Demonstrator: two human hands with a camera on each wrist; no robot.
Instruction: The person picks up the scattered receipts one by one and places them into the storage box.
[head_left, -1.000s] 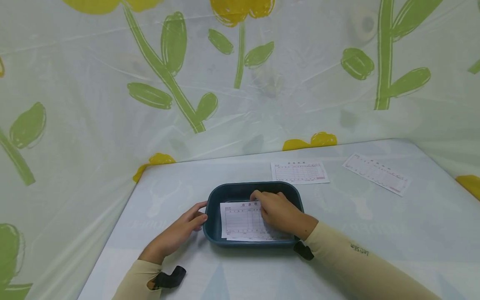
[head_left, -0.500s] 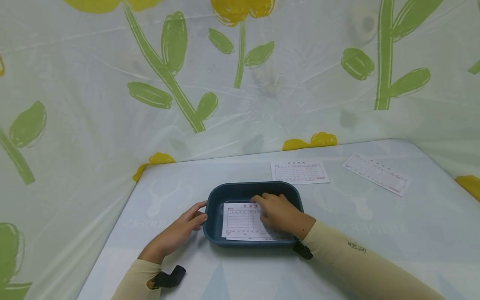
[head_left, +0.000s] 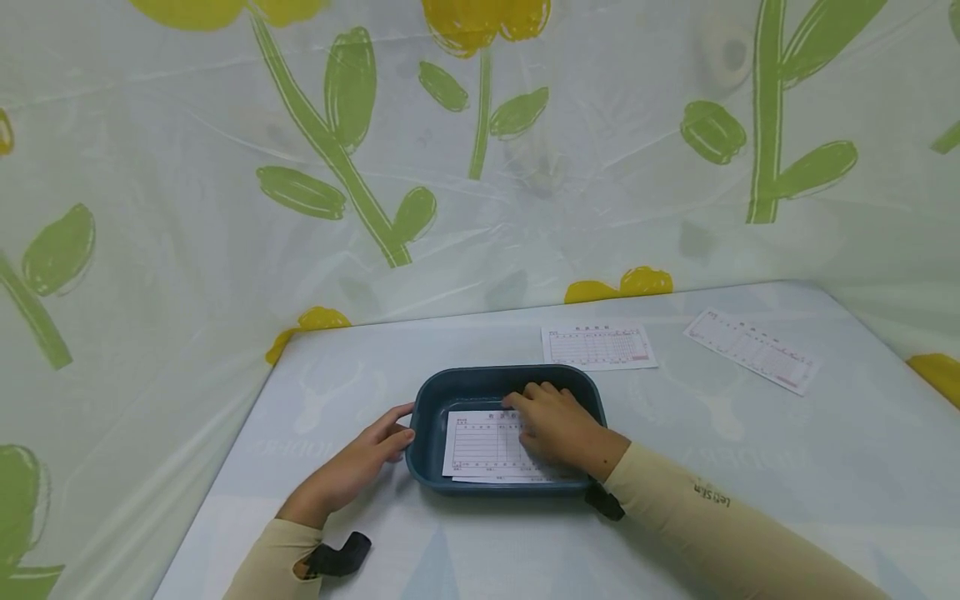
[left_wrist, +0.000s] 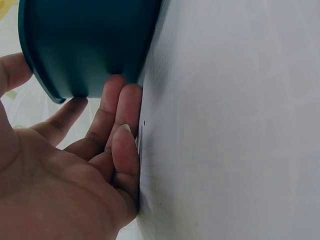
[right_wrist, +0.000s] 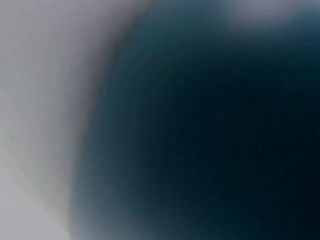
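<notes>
A dark teal plastic tub (head_left: 465, 381) stands on the white table, with several printed paper slips (head_left: 480, 446) stacked flat inside. My left hand (head_left: 352, 467) rests against the tub's left end. In the left wrist view, the thumb meets the rim while fingertips (left_wrist: 114, 82) touch the outer wall. My right hand (head_left: 558, 425) reaches in over the right side, index fingertip at the slips' upper edge and thumb over the top slip. It covers the slips' right part, and its other fingertips are hidden. The right wrist view holds only the blurred tub (right_wrist: 150, 150).
Behind the tub lies one printed slip (head_left: 598, 347), close to its back rim. Another slip (head_left: 752, 350) lies slanted farther right. A pale curtain (head_left: 600, 217) with printed flowers hangs behind the table (head_left: 360, 358).
The top slip has shifted slightly right and toward me, its edges more square with the slips below. My right hand has moved a little with it. The left hand stays put.
</notes>
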